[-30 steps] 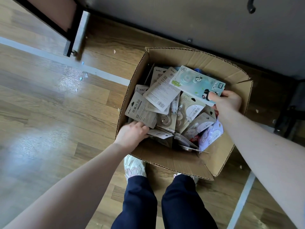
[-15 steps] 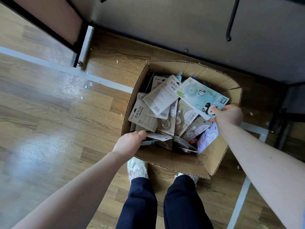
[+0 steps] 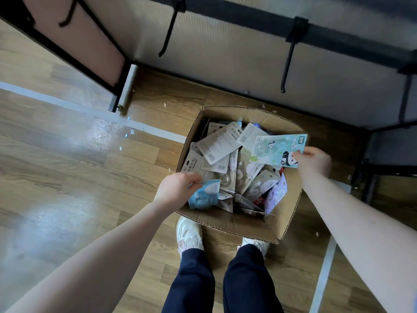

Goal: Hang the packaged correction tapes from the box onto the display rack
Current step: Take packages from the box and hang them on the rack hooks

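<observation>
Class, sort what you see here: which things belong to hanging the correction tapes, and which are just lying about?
Belong to the job:
panda pack in right hand
blue pack in left hand
cardboard box of packs
rack hooks

Lying about:
paper scraps on the wooden floor

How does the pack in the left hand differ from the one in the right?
The blue pack in the left hand hangs downward at the box's near wall; the panda pack in the right hand lies flat, face up, and looks larger. Both are pinched at one edge.
</observation>
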The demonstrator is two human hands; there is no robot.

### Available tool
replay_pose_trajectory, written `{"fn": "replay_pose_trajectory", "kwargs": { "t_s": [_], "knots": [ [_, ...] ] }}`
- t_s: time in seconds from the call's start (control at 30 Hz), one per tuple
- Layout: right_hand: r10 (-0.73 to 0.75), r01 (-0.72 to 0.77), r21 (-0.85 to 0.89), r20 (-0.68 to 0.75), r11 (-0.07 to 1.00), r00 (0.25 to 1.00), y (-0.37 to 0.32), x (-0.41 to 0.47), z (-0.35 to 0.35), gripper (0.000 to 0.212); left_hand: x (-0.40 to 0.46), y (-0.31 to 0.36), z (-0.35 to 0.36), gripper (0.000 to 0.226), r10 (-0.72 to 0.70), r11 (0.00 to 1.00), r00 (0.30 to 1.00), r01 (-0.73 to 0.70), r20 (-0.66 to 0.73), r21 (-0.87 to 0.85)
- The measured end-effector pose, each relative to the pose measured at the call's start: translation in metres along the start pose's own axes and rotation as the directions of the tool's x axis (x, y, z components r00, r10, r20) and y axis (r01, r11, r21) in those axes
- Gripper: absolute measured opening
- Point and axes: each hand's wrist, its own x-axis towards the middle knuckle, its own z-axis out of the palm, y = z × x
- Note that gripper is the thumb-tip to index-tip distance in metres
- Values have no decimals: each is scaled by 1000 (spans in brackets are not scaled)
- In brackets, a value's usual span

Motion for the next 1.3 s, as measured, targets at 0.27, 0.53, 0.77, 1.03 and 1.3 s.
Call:
{"fn": "replay_pose_trajectory", "kwargs": {
  "t_s": [0.27,0.53,0.77,1.03,1.3],
  "knots": [
    [-188,188,-124,10,974,982,-51,-43,-51,18,-16,46,-74,17,121,989,990,-114,-69,93],
    [-319,329,-183,83,927,944,-115,-93,-111,20,-33,94,-163,18,222,968,964,-201,-143,149],
    [-425,440,-154,123,885,897,-171,-142,-165,13,-60,138,-247,20,339,931,915,-292,-220,221],
    [-540,544,-236,86,805,837,-231,-212,-232,10,-112,197,-354,21,439,889,849,-365,-293,275],
    [-625,619,-106,-22,778,781,-274,-277,-311,30,-174,252,-439,19,545,835,751,-450,-373,317]
  ]
}}
